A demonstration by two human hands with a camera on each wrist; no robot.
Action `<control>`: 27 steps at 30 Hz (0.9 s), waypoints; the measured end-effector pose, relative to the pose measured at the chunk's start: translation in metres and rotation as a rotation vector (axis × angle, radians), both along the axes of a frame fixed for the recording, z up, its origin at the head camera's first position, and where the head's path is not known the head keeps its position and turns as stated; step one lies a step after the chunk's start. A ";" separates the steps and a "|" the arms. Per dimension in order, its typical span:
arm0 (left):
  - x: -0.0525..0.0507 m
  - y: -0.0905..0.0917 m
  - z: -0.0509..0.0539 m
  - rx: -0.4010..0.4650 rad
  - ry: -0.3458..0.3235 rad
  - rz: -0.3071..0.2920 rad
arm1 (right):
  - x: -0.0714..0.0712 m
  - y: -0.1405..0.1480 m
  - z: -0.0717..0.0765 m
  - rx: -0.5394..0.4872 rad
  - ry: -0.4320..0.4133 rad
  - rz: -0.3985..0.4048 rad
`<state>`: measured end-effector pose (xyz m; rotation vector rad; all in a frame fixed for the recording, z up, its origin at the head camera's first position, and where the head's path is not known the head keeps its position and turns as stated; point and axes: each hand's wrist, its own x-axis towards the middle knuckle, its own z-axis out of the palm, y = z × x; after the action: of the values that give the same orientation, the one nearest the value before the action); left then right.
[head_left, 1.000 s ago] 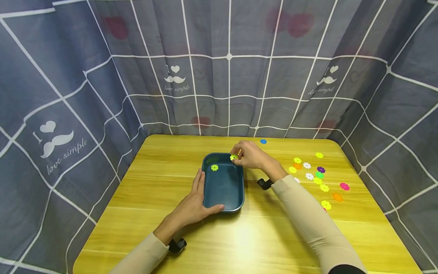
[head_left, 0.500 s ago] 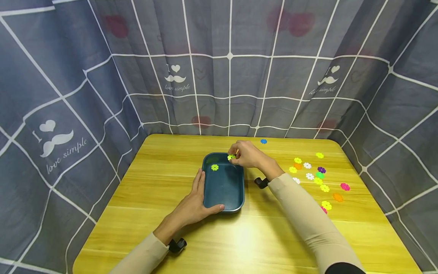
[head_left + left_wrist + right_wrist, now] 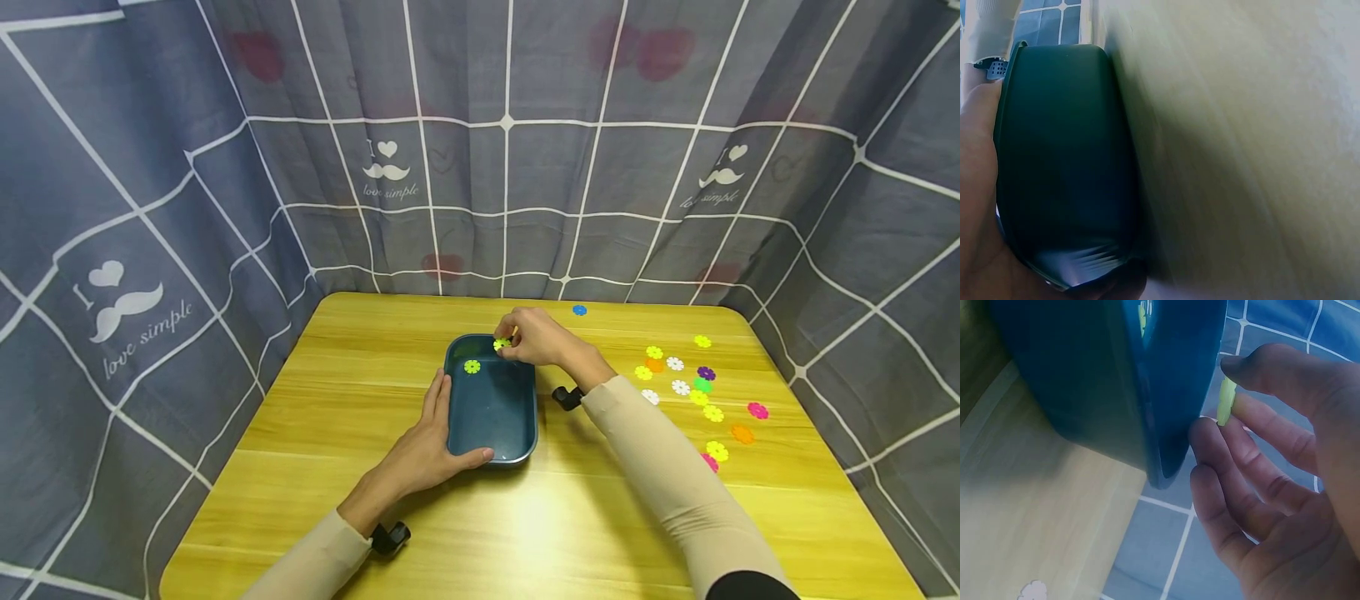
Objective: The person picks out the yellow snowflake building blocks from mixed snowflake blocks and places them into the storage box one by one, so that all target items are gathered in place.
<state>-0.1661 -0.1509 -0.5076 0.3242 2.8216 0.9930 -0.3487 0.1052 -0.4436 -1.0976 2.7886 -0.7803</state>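
A blue rectangular tray (image 3: 491,417) stands mid-table, with one yellow-green flower piece (image 3: 472,367) near its upper left inside. My left hand (image 3: 423,446) lies along the tray's left side, fingers straight, thumb over the near rim; the left wrist view shows it against the tray's outer wall (image 3: 1066,144). My right hand (image 3: 543,337) is at the tray's far right corner, pinching another yellow-green flower piece (image 3: 502,343) between thumb and finger. In the right wrist view this piece (image 3: 1227,400) appears edge-on in the hand (image 3: 1285,462), beside the tray wall (image 3: 1185,375).
Several flower pieces in yellow, white, orange, green, purple and pink lie scattered on the table's right side, among them a pink one (image 3: 758,411) and a purple one (image 3: 706,373). A blue piece (image 3: 580,310) lies near the far edge. A checked curtain (image 3: 465,167) surrounds the table.
My right hand has moved slightly left over the tray's far end, still pinching the flower piece. My left hand has kept its place on the tray.
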 end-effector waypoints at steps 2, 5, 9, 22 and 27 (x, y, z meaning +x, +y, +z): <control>0.000 0.000 0.000 -0.001 0.001 -0.002 | -0.001 -0.002 0.000 -0.001 0.001 0.007; 0.001 0.000 0.001 -0.002 0.002 -0.004 | -0.001 -0.004 -0.001 -0.006 -0.002 0.016; 0.001 0.001 0.002 -0.001 0.000 0.000 | -0.002 -0.006 -0.002 -0.003 -0.002 0.021; 0.001 0.001 0.002 -0.016 0.000 0.007 | -0.005 -0.010 -0.003 0.010 -0.023 0.021; 0.001 0.001 0.003 -0.011 -0.009 0.007 | -0.005 -0.011 -0.005 0.012 -0.020 0.017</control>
<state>-0.1646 -0.1495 -0.5046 0.3077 2.8207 0.9783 -0.3541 0.0945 -0.4481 -1.1030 2.7603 -0.7672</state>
